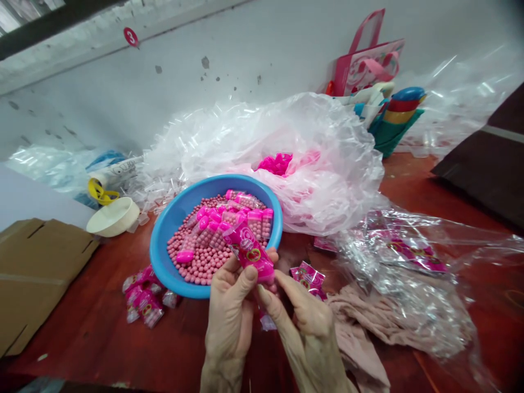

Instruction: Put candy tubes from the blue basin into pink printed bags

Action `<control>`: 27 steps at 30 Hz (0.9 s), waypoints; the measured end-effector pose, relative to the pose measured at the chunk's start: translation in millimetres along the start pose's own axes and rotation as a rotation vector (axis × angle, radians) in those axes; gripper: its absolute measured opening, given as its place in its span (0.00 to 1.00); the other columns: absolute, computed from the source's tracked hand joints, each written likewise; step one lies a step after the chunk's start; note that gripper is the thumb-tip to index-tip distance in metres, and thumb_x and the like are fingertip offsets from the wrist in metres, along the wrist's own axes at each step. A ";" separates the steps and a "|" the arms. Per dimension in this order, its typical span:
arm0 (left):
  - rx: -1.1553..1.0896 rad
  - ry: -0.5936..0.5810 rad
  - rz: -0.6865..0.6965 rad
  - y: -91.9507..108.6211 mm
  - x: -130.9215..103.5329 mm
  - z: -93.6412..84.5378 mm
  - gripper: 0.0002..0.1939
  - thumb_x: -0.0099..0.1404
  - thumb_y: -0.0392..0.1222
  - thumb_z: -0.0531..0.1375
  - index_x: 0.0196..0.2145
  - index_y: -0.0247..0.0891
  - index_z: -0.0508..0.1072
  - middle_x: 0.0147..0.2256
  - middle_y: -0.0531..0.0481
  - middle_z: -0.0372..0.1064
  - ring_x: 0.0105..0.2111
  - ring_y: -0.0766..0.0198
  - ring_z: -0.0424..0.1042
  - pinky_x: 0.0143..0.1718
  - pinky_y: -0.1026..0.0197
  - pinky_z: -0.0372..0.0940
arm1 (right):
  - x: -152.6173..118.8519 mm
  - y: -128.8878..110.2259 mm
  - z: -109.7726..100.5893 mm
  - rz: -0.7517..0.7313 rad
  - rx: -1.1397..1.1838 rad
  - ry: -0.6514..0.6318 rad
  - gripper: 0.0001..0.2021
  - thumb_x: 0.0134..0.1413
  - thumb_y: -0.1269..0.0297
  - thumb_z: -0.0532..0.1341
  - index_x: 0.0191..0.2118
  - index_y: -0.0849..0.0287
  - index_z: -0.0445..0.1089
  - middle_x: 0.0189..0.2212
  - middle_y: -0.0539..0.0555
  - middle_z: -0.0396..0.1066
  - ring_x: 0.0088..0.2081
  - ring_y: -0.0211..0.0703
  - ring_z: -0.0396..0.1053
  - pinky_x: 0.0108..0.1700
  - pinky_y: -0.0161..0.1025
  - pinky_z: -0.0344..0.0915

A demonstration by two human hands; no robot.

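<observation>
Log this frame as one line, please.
left hand: grips pink tube | right hand: fingers at tube end | blue bowl: pink beads, filled tubes

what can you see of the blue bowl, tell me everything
The blue bowl is round, shallow, and looks like plastic. It sits upright on the red table, in front of a heap of clear plastic bags. It holds small pink candy balls with pink-capped tubes piled on top. The left hand and right hand hold a pink packet over its near rim.

Head camera looks forward and down, close over the red table [102, 327].
</observation>
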State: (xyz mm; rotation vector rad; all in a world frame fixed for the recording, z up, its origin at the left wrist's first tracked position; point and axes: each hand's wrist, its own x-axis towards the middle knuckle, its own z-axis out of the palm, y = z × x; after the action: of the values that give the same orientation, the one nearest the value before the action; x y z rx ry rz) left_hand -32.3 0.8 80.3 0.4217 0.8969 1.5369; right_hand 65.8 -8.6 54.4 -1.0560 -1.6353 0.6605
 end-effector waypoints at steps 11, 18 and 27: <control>0.075 -0.218 -0.128 5.7 1.0 -12.8 0.15 0.59 0.46 0.64 0.39 0.33 0.81 0.38 0.35 0.79 0.39 0.49 0.77 0.43 0.53 0.69 | 1.9 1.2 -6.4 0.140 0.198 -0.095 0.06 0.59 0.67 0.58 0.35 0.58 0.73 0.27 0.48 0.74 0.27 0.36 0.72 0.29 0.29 0.65; 0.102 -0.101 -0.052 -1.5 -3.5 -9.7 0.17 0.57 0.49 0.65 0.40 0.34 0.80 0.36 0.36 0.79 0.41 0.47 0.76 0.45 0.51 0.67 | -1.2 5.6 -1.0 0.080 0.117 -0.070 0.08 0.60 0.66 0.57 0.39 0.60 0.72 0.28 0.52 0.76 0.29 0.41 0.74 0.30 0.33 0.67; 0.184 -0.211 -0.085 -1.1 -4.1 -8.6 0.10 0.57 0.41 0.65 0.36 0.34 0.82 0.41 0.35 0.78 0.52 0.44 0.68 0.53 0.50 0.61 | -4.4 11.6 -3.7 0.032 0.124 -0.055 0.06 0.60 0.70 0.57 0.39 0.61 0.71 0.30 0.53 0.76 0.31 0.39 0.74 0.33 0.32 0.68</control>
State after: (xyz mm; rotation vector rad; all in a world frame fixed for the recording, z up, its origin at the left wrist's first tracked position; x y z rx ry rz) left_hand -36.9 -5.6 75.0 0.6576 0.8818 1.3102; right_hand 73.3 -7.5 43.9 -0.9834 -1.6055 0.8086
